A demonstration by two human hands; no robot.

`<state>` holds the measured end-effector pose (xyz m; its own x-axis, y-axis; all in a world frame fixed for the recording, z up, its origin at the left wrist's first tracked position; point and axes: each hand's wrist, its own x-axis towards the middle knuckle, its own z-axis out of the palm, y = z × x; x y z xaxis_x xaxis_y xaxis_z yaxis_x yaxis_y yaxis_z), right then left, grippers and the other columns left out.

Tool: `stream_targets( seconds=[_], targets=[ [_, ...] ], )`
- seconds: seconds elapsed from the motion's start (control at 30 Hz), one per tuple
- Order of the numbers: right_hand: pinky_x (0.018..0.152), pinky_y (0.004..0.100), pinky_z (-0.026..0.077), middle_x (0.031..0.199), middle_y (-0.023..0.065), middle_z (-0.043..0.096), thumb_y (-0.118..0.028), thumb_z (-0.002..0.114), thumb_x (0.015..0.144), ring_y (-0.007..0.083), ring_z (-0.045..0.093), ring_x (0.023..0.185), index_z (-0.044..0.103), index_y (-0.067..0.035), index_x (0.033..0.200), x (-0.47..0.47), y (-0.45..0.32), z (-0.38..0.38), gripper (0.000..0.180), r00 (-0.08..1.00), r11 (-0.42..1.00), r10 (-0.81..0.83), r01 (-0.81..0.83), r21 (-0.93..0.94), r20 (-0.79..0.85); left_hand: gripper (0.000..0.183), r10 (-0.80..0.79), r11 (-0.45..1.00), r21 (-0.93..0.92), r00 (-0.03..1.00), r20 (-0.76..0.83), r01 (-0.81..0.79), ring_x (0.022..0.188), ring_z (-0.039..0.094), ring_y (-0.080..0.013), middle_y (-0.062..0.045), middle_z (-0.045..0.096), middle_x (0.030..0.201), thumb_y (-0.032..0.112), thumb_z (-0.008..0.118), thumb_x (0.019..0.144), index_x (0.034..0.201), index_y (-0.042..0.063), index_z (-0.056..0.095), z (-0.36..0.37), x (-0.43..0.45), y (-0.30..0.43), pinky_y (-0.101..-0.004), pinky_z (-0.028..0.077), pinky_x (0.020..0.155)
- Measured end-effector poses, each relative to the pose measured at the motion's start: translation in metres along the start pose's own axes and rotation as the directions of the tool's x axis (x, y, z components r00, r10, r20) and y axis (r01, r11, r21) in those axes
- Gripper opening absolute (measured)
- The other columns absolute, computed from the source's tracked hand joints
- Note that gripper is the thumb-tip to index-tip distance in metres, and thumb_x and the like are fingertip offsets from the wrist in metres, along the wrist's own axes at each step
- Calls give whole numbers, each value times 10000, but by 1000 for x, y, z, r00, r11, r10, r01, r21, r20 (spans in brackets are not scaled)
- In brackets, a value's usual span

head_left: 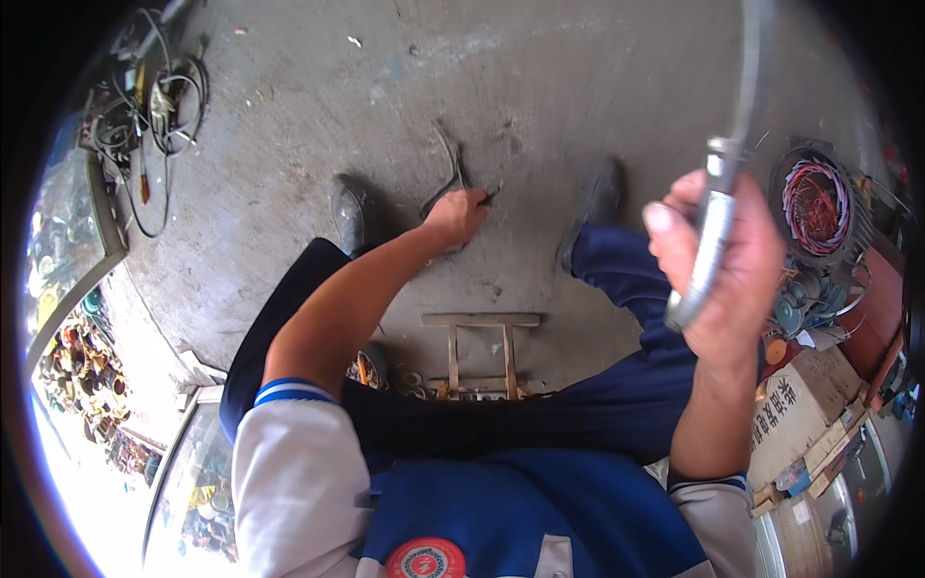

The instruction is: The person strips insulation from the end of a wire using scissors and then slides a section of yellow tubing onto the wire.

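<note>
My right hand (723,253) is raised at the right, closed around the metal handle (708,246) of a tool. A long pale shaft or hose (751,72) rises blurred from its upper end; the tool's exact kind cannot be told. My left hand (457,217) is low near the concrete floor (289,130), between my shoes, its fingers closed on a small dark object (488,198) that I cannot identify. Beside that hand a dark, bent, forked piece (454,162), perhaps a cable or a tool handle, lies on the floor; my fingers cover part of it.
Coiled cables (170,108) lie at the upper left. At the right stand a motor stator with pink windings (815,206), several green-grey parts (791,303) and a cardboard box (784,404) bearing writing. A wooden stool (480,320) stands between my legs. A glass-panelled frame (94,195) is at the left.
</note>
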<state>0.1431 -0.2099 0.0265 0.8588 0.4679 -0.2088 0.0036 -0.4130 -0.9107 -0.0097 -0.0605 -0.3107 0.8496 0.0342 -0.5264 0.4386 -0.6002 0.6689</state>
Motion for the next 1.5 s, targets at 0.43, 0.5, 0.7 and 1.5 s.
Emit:
stream_targets(
  seconds=[0.43,0.5,0.7,1.5],
  targets=[
    [556,348,455,662,102,556,-162,758,805,159,510,574,478,-3,816,-22,-8,8,322,924,967,-200,240,-87,327,303,55,867,-402,858,-511,-296,626,524,-78,-2,562,682,232,577,1015,1179,-13,647,-263,-170,209,-268,446,597],
    [570,357,470,681,121,578,-147,757,792,211,540,573,488,6,826,-26,-13,14,311,902,930,-248,324,-174,354,254,72,866,-345,774,-630,-361,652,561,-110,-47,577,704,191,619,985,1138,-10,644,-259,-189,212,-318,484,625],
    [584,375,475,708,134,582,-136,758,769,280,569,596,542,11,806,-26,-16,30,263,885,911,-255,355,-209,390,202,262,908,-43,645,-717,-417,706,599,-326,-152,619,829,35,678,884,1077,-22,659,-247,-188,191,-373,487,642],
    [546,364,467,604,178,561,-105,726,777,246,546,505,537,14,741,-28,0,43,226,917,869,-199,328,-371,346,150,262,923,14,605,-752,-383,737,648,-355,-153,639,801,37,718,842,978,18,658,-232,-177,180,-400,519,636]
  ],
)
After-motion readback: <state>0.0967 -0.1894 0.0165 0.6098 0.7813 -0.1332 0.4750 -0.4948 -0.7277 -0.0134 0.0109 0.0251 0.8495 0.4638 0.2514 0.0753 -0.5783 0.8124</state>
